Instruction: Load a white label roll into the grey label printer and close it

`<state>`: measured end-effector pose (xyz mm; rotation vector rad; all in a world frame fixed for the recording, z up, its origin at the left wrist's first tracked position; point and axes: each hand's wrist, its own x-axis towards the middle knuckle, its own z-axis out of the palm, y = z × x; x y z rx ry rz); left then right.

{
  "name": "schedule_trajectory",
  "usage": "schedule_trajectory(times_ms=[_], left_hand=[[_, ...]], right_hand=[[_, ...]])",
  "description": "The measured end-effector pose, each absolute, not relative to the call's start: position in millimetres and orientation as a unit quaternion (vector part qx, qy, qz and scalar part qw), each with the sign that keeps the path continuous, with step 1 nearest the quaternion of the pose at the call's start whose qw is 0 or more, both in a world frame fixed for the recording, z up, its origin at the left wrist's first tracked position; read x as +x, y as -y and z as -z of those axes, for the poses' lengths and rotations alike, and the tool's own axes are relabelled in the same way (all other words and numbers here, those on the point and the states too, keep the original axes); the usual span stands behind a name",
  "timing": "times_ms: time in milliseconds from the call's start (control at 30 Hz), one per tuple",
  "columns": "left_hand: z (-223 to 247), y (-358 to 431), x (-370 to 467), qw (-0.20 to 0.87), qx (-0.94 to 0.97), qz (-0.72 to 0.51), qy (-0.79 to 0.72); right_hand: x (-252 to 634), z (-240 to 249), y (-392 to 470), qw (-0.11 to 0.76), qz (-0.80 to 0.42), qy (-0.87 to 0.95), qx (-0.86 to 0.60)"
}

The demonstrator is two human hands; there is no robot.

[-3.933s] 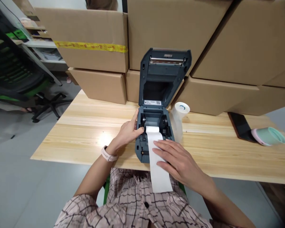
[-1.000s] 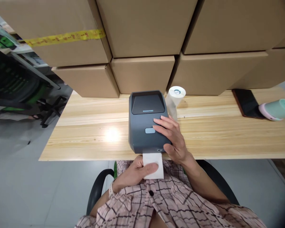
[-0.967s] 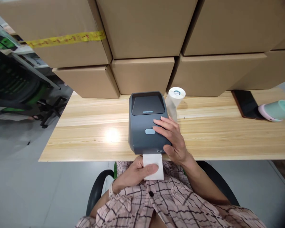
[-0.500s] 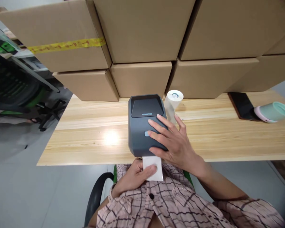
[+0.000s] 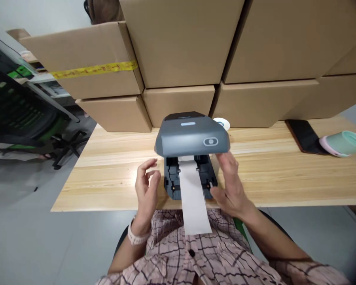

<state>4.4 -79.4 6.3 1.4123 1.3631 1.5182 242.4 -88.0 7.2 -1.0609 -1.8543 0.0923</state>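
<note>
A dark grey label printer point(image 5: 192, 136) stands near the table's front edge with its lid raised. Inside its black base point(image 5: 169, 186) lies a white paper strip point(image 5: 195, 198), which runs out over the front edge toward my lap. Left of the base, my left hand point(image 5: 146, 186) is open and holds nothing, its fingers loosely curved and apart. My right hand point(image 5: 231, 184) is at the printer's right side, fingertips by the lid's lower right corner and thumb beside the base. Its fingers and thumb are spread. Behind the lid, a white paper roll point(image 5: 222, 122) is partly hidden.
Stacked cardboard boxes point(image 5: 180, 43) line the back of the wooden table point(image 5: 106, 170). At the right lie a dark phone point(image 5: 304, 134) and a green and pink cup point(image 5: 344, 143) on its side. An office chair point(image 5: 20, 107) stands on the floor at the left.
The printer's lid has gone from closed to raised, baring the inside and more of the strip. My left hand has let go of the paper and moved left; my right hand has left the lid's top.
</note>
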Motion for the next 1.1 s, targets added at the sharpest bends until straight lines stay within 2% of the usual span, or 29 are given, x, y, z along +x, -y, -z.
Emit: schedule_trajectory(times_ms=[200,467,533,633,700,900,1100], left_hand=[[-9,19,-1,0.434,0.609,-0.421,-0.514],[-1,1,15,0.511,0.602,-0.439,-0.429],[-1,3,15,0.507,0.591,-0.444,-0.443],[0,3,14,0.509,0.581,-0.435,-0.462],[0,3,14,0.507,0.582,-0.427,-0.471],[0,-2,10,0.500,0.598,-0.428,-0.457],[-7,-8,-1,0.540,0.603,-0.421,-0.410]], right_hand=[[263,-64,24,0.420,0.016,0.803,-0.422],[245,-80,-26,0.407,0.066,0.811,-0.415],[234,-76,-27,0.306,0.033,0.859,-0.409],[221,-72,-28,0.066,-0.026,0.920,-0.386],[216,-70,-29,-0.019,-0.044,0.931,-0.363],[217,-70,-36,-0.068,-0.078,0.945,-0.312],[230,-72,-38,-0.062,-0.119,0.951,-0.278]])
